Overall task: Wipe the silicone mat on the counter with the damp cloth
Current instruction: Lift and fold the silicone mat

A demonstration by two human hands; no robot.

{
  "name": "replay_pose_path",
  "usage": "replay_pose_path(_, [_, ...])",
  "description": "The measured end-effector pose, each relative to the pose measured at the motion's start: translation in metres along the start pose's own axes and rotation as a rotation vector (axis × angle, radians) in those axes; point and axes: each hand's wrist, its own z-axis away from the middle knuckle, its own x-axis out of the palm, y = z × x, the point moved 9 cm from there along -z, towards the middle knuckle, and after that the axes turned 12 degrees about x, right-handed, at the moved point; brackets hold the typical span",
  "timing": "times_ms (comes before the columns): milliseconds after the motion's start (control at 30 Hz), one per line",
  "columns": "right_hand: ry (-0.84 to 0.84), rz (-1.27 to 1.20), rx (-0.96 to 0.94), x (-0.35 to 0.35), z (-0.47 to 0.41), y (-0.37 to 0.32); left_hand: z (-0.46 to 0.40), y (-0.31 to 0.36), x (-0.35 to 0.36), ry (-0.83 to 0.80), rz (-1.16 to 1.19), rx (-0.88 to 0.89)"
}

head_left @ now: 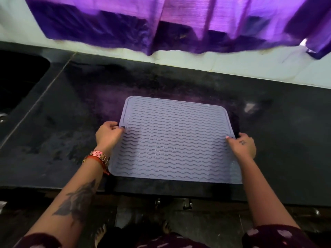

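I see the silicone mat (176,138), a lavender rounded rectangle ribbed with wavy ridges, lying flat on the near part of the dark, mottled worktop (53,133). My left hand (108,135) pinches its left edge; my right hand (243,145) pinches its right edge. Glossy purple curtains (161,24) hang beyond.

Home kitchen, dark stone counter (179,77), sink basin (19,77), purple curtain (161,24)
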Motion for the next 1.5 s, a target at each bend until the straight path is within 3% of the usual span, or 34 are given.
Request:
replay_pose_path(267, [-0.07,0.117,-0.05,-0.008,0.001,-0.032,-0.017,-0.015,0.0,-0.107,0.06,-0.015])
replay_pose_path(433, [-0.301,-0.209,-0.053,0.005,0.032,-0.07,-0.025,-0.019,0.005,-0.192,0.118,-0.01])
replay_pose_path(633, [-0.534,-0.409,-0.133,0.054,0.109,-0.138,-0.025,-0.024,0.007,-0.256,0.158,-0.012])
replay_pose_path(800, [-0.62,-0.412,-0.17,0.111,0.158,-0.176,-0.024,-0.02,0.006,-0.281,0.157,0.02])
replay_pose_path(1133, [-0.61,-0.188,-0.229,0.178,0.214,-0.202,-0.026,-0.022,0.005,-0.279,0.12,0.05])
replay_pose_path(1333, [-0.502,-0.126,-0.412,0.186,0.225,-0.204,-0.028,-0.025,0.008,-0.28,0.089,0.056])
replay_pose_path(1500, [-0.831,-0.335,-0.283,0.183,0.228,-0.194,-0.028,-0.022,0.009,-0.284,0.063,0.038])
